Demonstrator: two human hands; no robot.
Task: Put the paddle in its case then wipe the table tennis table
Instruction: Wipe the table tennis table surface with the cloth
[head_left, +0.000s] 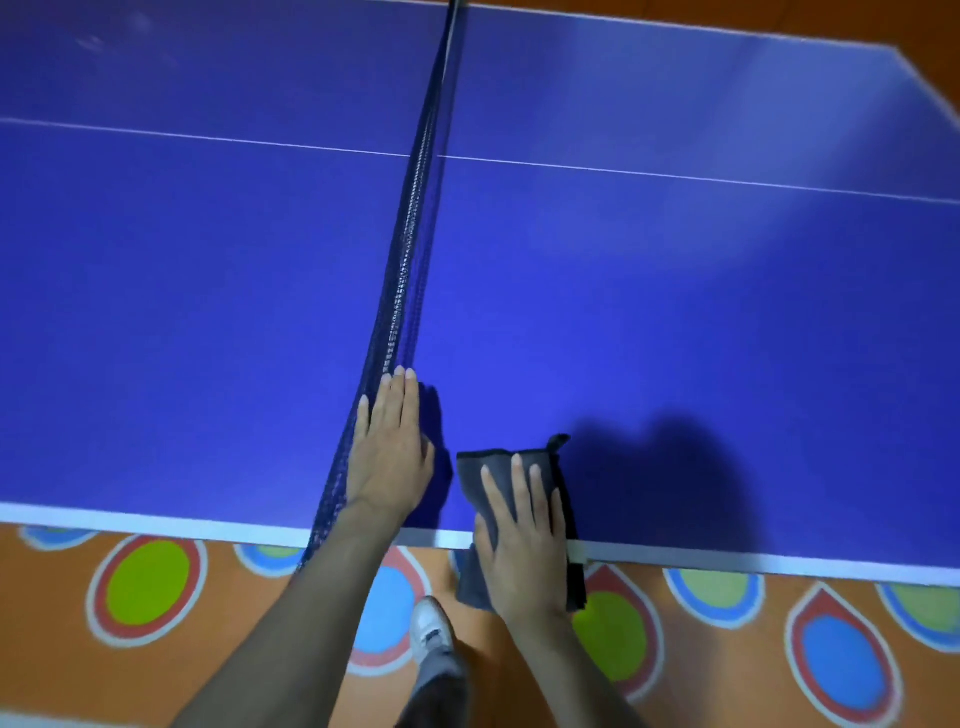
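White shoe (430, 630) on the patterned orange floor (727, 670); above it, the right hand (524, 545) presses a grey cloth (498, 467) over the blue desk's (675, 338) near edge, fingers straight and slightly apart. Left hand (387, 452) rests flat beside the net (410, 249), fingers together.

Light falls from above and left of me, so my hands throw dark shadows rightward across the table (675, 322). A pale glare washes its far right corner. The edges look soft, bent by the wide lens.
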